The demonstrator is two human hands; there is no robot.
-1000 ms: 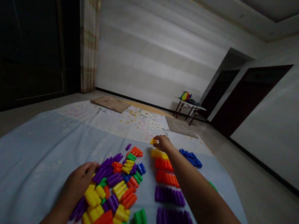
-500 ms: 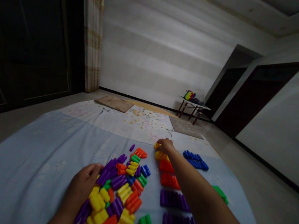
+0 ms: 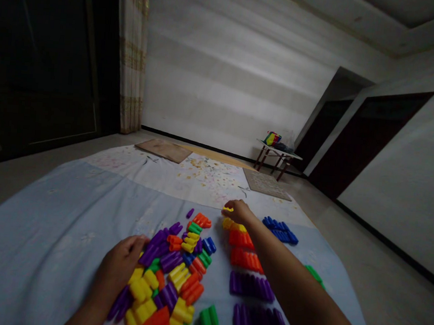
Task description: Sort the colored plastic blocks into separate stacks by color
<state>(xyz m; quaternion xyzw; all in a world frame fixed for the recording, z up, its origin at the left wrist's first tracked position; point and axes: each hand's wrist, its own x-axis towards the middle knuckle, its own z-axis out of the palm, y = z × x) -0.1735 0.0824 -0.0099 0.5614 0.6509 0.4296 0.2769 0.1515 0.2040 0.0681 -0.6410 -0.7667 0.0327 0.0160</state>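
Observation:
My left hand [image 3: 123, 260] rests with curled fingers against the left edge of a mixed pile of plastic pieces [image 3: 171, 261] in purple, yellow, orange, green and blue; what its fingers hold, if anything, is hidden. Farther forward, my right hand [image 3: 236, 212] has its fingers closed on a yellow piece [image 3: 228, 209] at the far end of the sorted rows. Below it lie a yellow row [image 3: 231, 225], orange rows [image 3: 245, 259] and purple rows [image 3: 252, 287]. My right forearm covers part of these rows.
Blue pieces [image 3: 281, 230] and green pieces [image 3: 315, 276] lie right of my right forearm. Two flat boards [image 3: 164, 150] [image 3: 267, 184] are on the far side of the cloth-covered surface [image 3: 67, 221]. A small table [image 3: 279, 151] with a colourful bag stands beyond.
The whole view has shifted slightly. My right hand is a little more raised around the yellow piece, while my left hand stays by the pile.

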